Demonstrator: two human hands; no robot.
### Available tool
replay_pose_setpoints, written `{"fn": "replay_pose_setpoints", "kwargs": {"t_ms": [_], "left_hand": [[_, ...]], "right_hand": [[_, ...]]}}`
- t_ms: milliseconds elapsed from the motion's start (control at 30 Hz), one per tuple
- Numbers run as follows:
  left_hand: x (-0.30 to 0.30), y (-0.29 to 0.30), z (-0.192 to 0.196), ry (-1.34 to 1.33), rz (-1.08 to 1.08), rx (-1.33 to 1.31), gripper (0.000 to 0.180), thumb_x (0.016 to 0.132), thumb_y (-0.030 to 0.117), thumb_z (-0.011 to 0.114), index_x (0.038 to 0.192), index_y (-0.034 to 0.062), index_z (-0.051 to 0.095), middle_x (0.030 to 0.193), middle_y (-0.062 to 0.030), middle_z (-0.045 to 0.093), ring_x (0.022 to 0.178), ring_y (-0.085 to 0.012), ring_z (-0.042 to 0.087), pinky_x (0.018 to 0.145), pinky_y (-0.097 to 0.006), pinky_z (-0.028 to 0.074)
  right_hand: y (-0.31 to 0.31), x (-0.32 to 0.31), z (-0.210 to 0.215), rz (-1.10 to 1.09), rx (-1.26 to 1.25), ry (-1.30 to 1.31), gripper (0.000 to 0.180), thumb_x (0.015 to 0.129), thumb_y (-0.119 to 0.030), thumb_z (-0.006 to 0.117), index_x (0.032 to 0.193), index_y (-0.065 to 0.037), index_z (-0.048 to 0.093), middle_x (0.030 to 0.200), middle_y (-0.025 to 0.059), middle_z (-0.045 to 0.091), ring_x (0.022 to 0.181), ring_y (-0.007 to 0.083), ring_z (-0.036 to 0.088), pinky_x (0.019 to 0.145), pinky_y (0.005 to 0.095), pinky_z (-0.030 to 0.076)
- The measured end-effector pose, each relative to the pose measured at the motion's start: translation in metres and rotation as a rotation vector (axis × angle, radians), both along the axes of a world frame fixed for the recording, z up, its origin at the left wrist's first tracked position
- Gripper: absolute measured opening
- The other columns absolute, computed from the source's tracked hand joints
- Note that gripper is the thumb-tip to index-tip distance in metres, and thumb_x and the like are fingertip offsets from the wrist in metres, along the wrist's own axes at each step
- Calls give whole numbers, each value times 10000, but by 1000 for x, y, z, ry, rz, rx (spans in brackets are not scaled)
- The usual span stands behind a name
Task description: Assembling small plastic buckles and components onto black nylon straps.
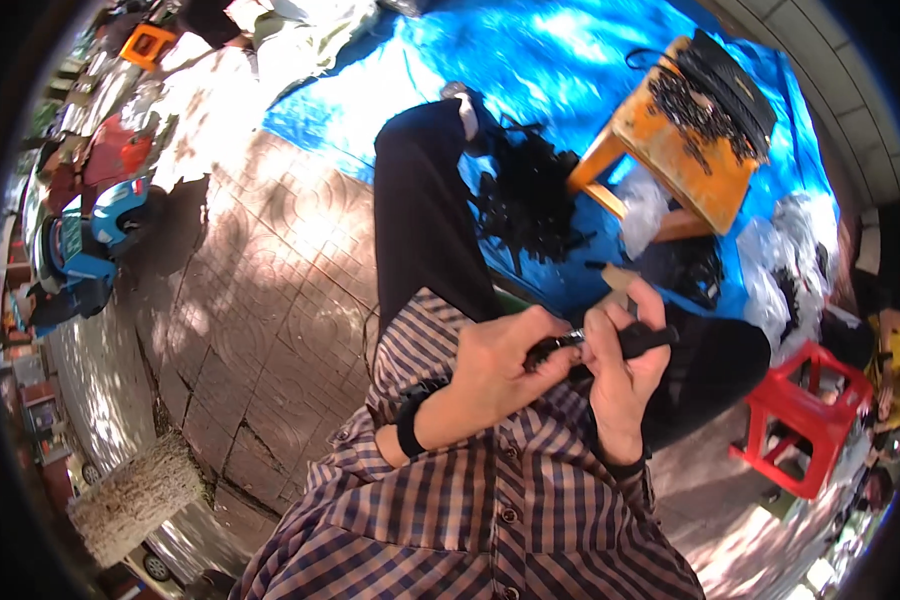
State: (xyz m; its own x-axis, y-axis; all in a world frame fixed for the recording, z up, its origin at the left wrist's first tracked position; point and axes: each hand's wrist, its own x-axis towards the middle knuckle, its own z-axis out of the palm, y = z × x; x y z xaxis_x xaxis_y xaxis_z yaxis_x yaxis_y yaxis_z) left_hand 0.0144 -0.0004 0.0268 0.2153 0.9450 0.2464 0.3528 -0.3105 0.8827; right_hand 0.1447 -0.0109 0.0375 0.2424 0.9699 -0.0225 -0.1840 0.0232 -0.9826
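Observation:
In front of my chest both hands are close together, fingers bent around small black parts. My left hand (500,368) pinches a small black piece (542,352) whose tip, pointing toward the other hand, looks shiny and metallic. A dark, stubby, rounded piece (650,340) sits in the fingers of my right hand (620,380). Whether the two pieces touch is hard to tell, as the fingers cover the join. Just beyond my legs a heap of black parts (530,195) lies on a blue tarp (510,60).
A worn wooden stool (660,150) on the tarp carries small black pieces (705,110) and a black bag (735,90). Clear plastic bags (785,260) lie at right, near a red plastic stool (805,415). On the left are a blue scooter (90,235) and a tree trunk (135,495).

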Motion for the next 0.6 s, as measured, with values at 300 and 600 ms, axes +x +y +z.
{"fn": "replay_pose_setpoints", "kwargs": {"t_ms": [300, 600], "left_hand": [[2, -1, -8, -65, -5, -142, 199, 687, 42, 732, 836, -1, 607, 666, -14, 618, 581, -14, 569, 486, -161, 417], [0, -7, -10, 7, -54, -132, 170, 765, 45, 664, 905, 0, 578, 764, -46, 644, 642, -56, 603, 561, -173, 459]], "right_hand": [[-1, 6, -7, -10, -32, 128, 373, 858, -39, 574, 1195, 8, 421, 601, -44, 405, 497, 22, 376, 450, 166, 277], [-5, 5, -6, 30, -124, 313, 403, 867, -38, 555, 1234, -23, 390, 606, -57, 378, 521, 12, 364, 452, 167, 245]]}}
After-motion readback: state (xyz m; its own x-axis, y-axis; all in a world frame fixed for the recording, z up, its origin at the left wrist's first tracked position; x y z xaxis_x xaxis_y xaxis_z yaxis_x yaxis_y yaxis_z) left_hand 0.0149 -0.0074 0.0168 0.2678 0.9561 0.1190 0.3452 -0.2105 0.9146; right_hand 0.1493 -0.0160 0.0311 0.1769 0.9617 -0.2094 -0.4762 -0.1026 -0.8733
